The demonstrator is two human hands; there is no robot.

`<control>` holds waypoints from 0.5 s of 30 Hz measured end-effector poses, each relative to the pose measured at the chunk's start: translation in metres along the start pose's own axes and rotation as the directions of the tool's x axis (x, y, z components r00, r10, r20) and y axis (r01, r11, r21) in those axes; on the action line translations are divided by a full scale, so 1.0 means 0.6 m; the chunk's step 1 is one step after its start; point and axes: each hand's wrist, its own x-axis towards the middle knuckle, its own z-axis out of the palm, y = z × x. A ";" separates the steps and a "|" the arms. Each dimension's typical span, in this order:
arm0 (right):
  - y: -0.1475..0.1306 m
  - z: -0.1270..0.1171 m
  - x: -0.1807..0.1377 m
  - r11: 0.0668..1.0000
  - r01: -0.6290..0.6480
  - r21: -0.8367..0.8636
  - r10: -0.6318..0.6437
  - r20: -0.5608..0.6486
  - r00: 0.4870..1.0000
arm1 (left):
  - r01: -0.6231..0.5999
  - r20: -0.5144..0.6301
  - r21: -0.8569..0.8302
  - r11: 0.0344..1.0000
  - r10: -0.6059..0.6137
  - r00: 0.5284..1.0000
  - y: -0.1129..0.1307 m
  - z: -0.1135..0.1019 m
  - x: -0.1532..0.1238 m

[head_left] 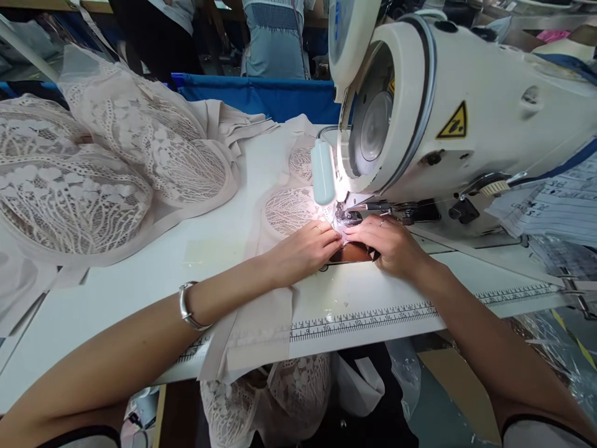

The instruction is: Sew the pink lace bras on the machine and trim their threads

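Under the big sewing machine [489, 93] at upper right, lace cloth [285, 208] mid-frame is pinched by the left hand [305, 249], the right hand [392, 242] cannot be read, and sewing seems underway, so slow, straight guiding is probably needed.

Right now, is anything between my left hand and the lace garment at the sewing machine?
Nothing visible: your left hand rests on the lace garment. The small lamp hangs beyond it, hiding part of the garment from view.

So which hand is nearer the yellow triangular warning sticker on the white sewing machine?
Right. The right hand is below and left of the sticker; the left hand is farther left.
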 end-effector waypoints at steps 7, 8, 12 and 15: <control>-0.002 -0.006 -0.001 0.999 -0.039 0.007 0.039 0.008 0.999 | 0.078 0.008 0.114 0.990 -0.080 0.997 0.009 0.004 -0.003; -0.002 -0.006 -0.001 0.998 -0.064 0.009 0.064 0.012 0.998 | 0.091 -0.001 0.118 0.989 -0.091 0.996 0.010 0.005 -0.003; 0.000 -0.007 -0.002 0.996 -0.079 0.030 0.079 0.013 0.997 | 0.097 -0.006 0.126 0.987 -0.097 0.995 0.016 0.002 -0.001; 0.000 -0.006 -0.002 0.998 -0.030 0.047 0.029 0.018 0.999 | 0.066 0.008 0.117 0.991 -0.067 0.998 0.020 -0.001 0.001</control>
